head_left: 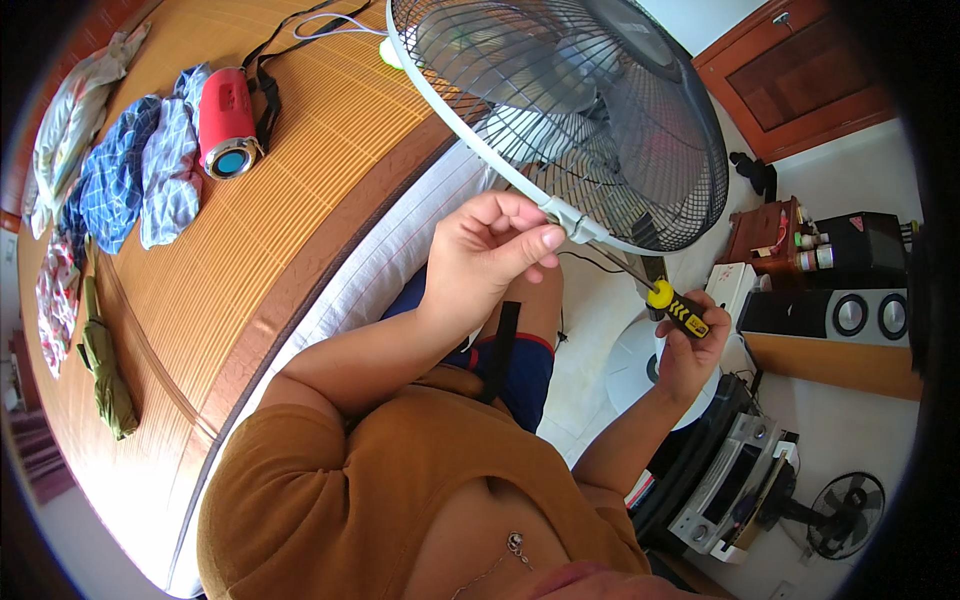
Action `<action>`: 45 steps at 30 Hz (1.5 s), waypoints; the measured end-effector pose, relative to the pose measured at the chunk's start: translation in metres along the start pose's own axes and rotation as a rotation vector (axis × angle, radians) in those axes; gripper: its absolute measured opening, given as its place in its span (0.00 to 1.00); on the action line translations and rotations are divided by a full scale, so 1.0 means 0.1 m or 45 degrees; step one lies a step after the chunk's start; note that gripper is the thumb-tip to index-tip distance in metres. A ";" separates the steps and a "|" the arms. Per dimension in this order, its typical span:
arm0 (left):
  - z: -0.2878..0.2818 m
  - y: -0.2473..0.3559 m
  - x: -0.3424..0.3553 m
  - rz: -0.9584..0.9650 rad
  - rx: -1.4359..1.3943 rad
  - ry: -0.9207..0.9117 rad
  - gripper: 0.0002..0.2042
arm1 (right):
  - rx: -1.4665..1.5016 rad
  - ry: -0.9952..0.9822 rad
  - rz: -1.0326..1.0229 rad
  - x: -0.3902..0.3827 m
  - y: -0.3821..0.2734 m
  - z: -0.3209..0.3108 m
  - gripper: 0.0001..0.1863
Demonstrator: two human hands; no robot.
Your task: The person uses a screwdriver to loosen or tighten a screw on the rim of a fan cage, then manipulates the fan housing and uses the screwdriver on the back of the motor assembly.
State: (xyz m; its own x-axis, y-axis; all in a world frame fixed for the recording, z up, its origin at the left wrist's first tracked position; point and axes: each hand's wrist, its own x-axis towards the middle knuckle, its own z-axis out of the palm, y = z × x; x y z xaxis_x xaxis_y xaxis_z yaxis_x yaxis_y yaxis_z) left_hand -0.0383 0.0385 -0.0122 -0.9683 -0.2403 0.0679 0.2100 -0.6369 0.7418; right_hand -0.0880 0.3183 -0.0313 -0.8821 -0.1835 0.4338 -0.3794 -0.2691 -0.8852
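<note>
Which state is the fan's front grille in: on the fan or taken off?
On: the front grille covers the blades, its white rim clip in place.

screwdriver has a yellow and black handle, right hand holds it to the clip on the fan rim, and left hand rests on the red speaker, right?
Not quite: the left hand pinches the fan rim by the clip, not the speaker, which lies on the mat. The head view shows it. The screwdriver and right hand are as stated.

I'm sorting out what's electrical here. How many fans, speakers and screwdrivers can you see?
Fans: 2, the big one at the hands and a small one on the floor
Speakers: 2, red and black
Screwdrivers: 1
Total: 5
</note>
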 end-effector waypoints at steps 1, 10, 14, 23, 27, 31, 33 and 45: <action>0.01 0.03 -0.01 0.001 -0.003 0.001 0.05 | -0.002 -0.003 0.000 0.00 0.00 0.01 0.23; 0.07 0.16 0.02 -0.374 0.034 0.041 0.08 | -0.156 -0.049 -0.121 0.06 -0.14 -0.03 0.21; 0.05 0.18 0.03 -0.332 0.111 -0.018 0.08 | -0.054 -0.075 0.226 0.06 -0.13 -0.22 0.19; 0.02 0.14 0.03 -0.199 0.142 -0.058 0.07 | -0.165 -0.105 -0.006 0.12 -0.06 -0.12 0.19; 0.06 0.12 0.03 -0.161 0.158 -0.029 0.06 | -0.046 -0.062 0.389 0.13 0.02 -0.28 0.20; 0.01 0.01 0.00 -0.047 0.216 -0.034 0.05 | 0.095 -0.076 0.062 0.17 -0.03 0.09 0.28; 0.00 -0.01 0.00 0.029 0.228 -0.041 0.05 | 0.031 -0.111 0.108 0.14 -0.05 0.01 0.30; -0.05 -0.03 0.02 0.174 0.414 -0.090 0.07 | -0.036 -0.128 0.167 0.13 -0.08 0.02 0.27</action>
State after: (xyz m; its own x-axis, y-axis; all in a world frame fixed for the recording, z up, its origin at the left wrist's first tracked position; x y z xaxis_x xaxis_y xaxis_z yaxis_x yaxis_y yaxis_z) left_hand -0.0398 0.0367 -0.0176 -0.9436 -0.2486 0.2186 0.2953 -0.3333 0.8954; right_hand -0.0960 0.3159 -0.0176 -0.8928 -0.3092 0.3274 -0.2715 -0.2105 -0.9391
